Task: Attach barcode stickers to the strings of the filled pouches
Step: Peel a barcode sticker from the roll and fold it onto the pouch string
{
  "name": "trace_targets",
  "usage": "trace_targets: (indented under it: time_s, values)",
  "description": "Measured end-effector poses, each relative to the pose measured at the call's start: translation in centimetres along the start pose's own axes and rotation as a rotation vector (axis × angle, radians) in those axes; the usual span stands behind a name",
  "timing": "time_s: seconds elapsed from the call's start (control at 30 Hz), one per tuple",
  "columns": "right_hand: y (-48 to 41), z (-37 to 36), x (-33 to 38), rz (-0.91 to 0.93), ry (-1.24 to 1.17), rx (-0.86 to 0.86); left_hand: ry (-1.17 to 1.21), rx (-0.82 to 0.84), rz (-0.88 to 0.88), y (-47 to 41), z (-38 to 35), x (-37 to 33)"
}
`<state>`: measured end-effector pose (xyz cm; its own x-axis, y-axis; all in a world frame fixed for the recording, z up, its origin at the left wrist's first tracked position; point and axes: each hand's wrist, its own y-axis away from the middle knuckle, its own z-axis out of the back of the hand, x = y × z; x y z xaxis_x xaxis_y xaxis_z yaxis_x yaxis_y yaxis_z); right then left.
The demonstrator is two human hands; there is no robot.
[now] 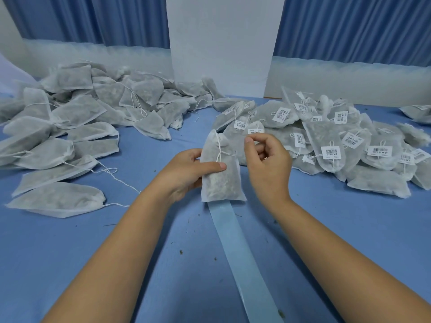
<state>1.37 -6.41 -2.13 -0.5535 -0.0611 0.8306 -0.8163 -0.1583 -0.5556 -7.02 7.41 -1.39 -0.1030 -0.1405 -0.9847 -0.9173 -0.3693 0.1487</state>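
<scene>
Clamping the pouch [221, 180], the left hand [186, 173] is leaving the string [219, 155] slack, so the right hand [268, 164], curled round I cannot tell what, is risking sticking onto fabric instead.

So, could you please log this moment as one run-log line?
left hand: holds white fabric filled pouch | right hand: curled, hold unclear | white string: no sticker

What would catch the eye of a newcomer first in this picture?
First, the two heaps on the blue table: plain filled pouches on the left, pouches with barcode stickers on the right. Between them, the left hand grips one untagged pouch, with the right hand curled beside its string. A pale backing strip runs from below it toward the viewer.
</scene>
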Motion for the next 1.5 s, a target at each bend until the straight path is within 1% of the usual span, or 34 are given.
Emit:
trace_targets:
  time_s: [0.73,0.87,1.0,1.13,1.23,1.33,1.43,1.5]
  values:
    - [1.2,-0.9,-0.4,0.049,0.089,0.217,-0.046,-0.016,-0.078,0.0,-0.4,0.3]
    - [1.3,-0.9,-0.5,0.067,0.112,0.289,-0.048,-0.020,-0.096,0.0,-0.4,0.3]
    - [1.1,-0.7,-0.4,0.084,0.149,0.300,-0.072,-0.005,-0.124,0.0,-0.3,0.3]
    - [1.0,-0.6,-0.4,0.033,0.183,0.350,-0.068,0.051,-0.154,0.2,-0.1,0.3]
    - [0.9,-0.4,-0.1,0.019,0.171,0.392,0.014,0.060,-0.114,0.1,0.2,0.0]
    - [0.6,-0.3,0.0,-0.005,0.102,0.340,0.085,0.030,-0.073,0.0,0.5,-0.2]
    - [0.1,-0.5,0.0,-0.106,0.056,0.255,0.087,0.037,-0.069,0.0,0.6,-0.3]
    - [-0.2,-0.5,-0.1,-0.262,0.003,0.230,0.059,0.075,-0.074,0.2,0.7,-0.4]
